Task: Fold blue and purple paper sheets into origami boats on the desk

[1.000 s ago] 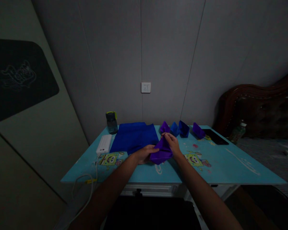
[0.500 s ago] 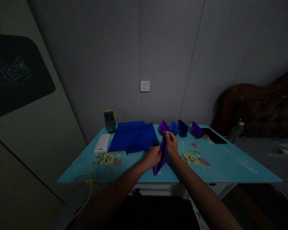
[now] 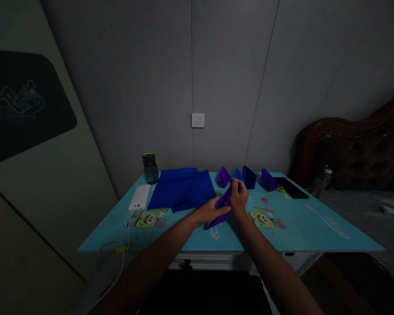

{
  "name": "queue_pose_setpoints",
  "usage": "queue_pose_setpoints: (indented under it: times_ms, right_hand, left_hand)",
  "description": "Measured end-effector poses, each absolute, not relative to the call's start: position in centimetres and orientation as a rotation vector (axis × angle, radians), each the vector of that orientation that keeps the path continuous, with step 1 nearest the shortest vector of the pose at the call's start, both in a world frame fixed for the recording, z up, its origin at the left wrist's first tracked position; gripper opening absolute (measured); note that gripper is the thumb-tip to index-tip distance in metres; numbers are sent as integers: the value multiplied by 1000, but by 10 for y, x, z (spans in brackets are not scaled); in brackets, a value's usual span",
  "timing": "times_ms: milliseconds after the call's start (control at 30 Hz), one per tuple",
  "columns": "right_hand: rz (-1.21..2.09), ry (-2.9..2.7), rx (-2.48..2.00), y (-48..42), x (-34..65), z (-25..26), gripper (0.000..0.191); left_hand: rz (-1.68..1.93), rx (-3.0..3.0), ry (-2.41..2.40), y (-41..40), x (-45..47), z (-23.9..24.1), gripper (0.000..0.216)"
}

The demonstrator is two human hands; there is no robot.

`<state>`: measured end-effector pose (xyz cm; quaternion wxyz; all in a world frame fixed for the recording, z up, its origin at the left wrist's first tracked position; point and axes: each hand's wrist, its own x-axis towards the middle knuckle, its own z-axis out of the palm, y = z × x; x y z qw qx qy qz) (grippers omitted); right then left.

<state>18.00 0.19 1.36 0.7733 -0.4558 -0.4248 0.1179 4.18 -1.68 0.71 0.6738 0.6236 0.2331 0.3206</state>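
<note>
A folded purple paper (image 3: 222, 206) stands tilted above the light blue table (image 3: 302, 227), held between both my hands. My left hand (image 3: 210, 213) grips its lower end from the left with fingers closed around it. My right hand (image 3: 239, 197) pinches its upper edge near the top. Behind my hands, a stack of dark blue paper sheets (image 3: 183, 189) lies flat on the table.
Several folded paper boats, purple (image 3: 223, 176) and blue (image 3: 249, 176), stand along the back edge. A dark bottle (image 3: 150, 168) is at the back left, a white power bank (image 3: 139, 197) with a cable at the left, a black phone (image 3: 291, 187) at the right. A bed headboard (image 3: 351, 148) lies right.
The purple paper was a wide open shape, then got pressed flat and upright. It now tilts with its top toward the right, and my right hand has risen slightly.
</note>
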Motion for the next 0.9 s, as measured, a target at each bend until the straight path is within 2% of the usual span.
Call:
queue_pose_setpoints:
  times_ms: [167, 400, 600, 733, 900]
  right_hand:
    - [420, -907, -986, 10, 184, 12, 46]
    - [848, -1036, -968, 9, 181, 4, 52]
    - [913, -969, -901, 2, 180, 10, 51]
    - [948, -915, -856, 1, 180, 15, 51]
    - [1088, -934, -845, 1, 176, 14, 53]
  left_hand:
    - [677, 1427, 506, 0, 36, 5, 57]
    - [792, 1390, 475, 10, 39, -13, 55]
    - [789, 1256, 549, 0, 43, -11, 50]
    - [636, 1272, 563, -6, 37, -7, 57]
    - [744, 1359, 550, -4, 36, -7, 63]
